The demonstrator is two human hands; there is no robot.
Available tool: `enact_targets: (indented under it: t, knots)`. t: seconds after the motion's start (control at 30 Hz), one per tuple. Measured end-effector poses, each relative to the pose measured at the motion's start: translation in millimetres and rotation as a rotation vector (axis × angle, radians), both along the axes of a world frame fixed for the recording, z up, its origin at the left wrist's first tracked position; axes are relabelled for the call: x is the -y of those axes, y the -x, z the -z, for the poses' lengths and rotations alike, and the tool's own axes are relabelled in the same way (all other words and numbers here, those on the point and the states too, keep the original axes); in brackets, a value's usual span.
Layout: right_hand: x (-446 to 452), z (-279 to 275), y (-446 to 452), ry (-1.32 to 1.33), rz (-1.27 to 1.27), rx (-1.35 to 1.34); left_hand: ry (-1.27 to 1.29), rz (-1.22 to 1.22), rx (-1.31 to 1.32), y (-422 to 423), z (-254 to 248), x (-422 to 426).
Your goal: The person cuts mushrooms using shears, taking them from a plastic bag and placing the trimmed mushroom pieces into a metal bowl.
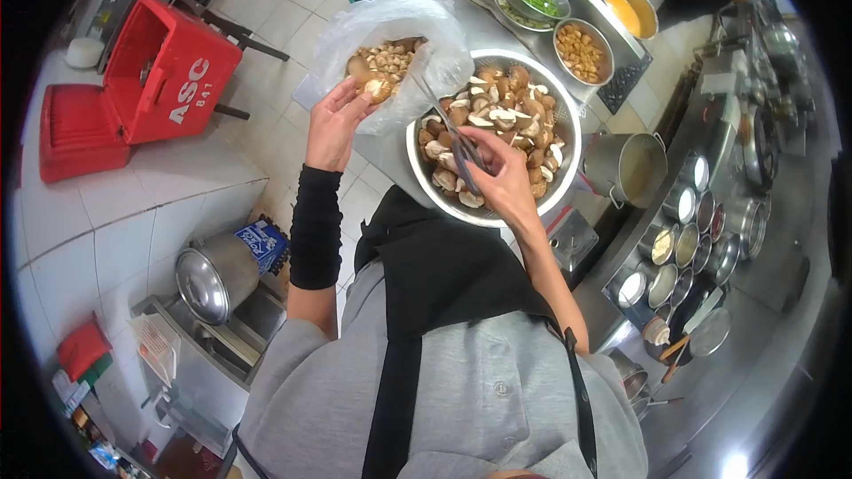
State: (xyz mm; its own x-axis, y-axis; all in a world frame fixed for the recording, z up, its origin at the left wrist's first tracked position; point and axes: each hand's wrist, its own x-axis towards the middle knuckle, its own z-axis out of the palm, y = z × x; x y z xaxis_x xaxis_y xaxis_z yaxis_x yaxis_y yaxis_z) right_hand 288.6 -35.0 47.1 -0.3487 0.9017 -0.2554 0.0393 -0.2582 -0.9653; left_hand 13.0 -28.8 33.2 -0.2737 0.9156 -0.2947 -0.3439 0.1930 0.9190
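Pinching a brown-capped mushroom in its fingertips, the left hand is holding it over the near side of a clear plastic bag containing more mushrooms, while the right hand is grasping scissors by their dark handles. The scissors' long axis is slanting forward and leftward, the held mushroom lying just left of the tips and apart from them. Farther out, a round steel basin heaped with cut mushrooms is sitting beneath the right hand, beside the bag.
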Motion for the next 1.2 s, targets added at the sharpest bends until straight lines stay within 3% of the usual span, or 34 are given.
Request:
enact_targets:
  t: [0.13,0.27,0.5,0.6,0.7,0.8,0.97,1.07,1.2]
  knots:
    - [22,-15,-36,0.023,-0.126,0.163,-0.005,0.193,0.042,-50,-5,0]
    - [36,-16,-60,0.08,-0.047,0.235,0.057,0.44,0.014,-92,-3,1]
    - [70,12,-80,0.146,0.184,0.008,0.132,0.765,-0.276,-115,-17,-11]
    - [75,17,-86,0.225,0.194,0.035,0.179,0.781,-0.137,-113,1,-14]
    - [79,22,-89,0.244,0.185,0.042,0.192,0.804,-0.401,-115,4,-11]
    - [83,26,-93,0.218,0.245,0.003,-0.068,0.622,-0.818,-122,11,-1]
    - [95,37,-118,0.106,0.447,-0.013,-0.263,0.541,-0.81,-142,-11,-3]
    - [90,37,-129,0.053,0.532,-0.053,-0.549,0.362,-0.988,-158,4,-38]
    - [81,36,-133,0.0,0.548,-0.032,-0.575,0.354,-1.304,-178,29,-101]
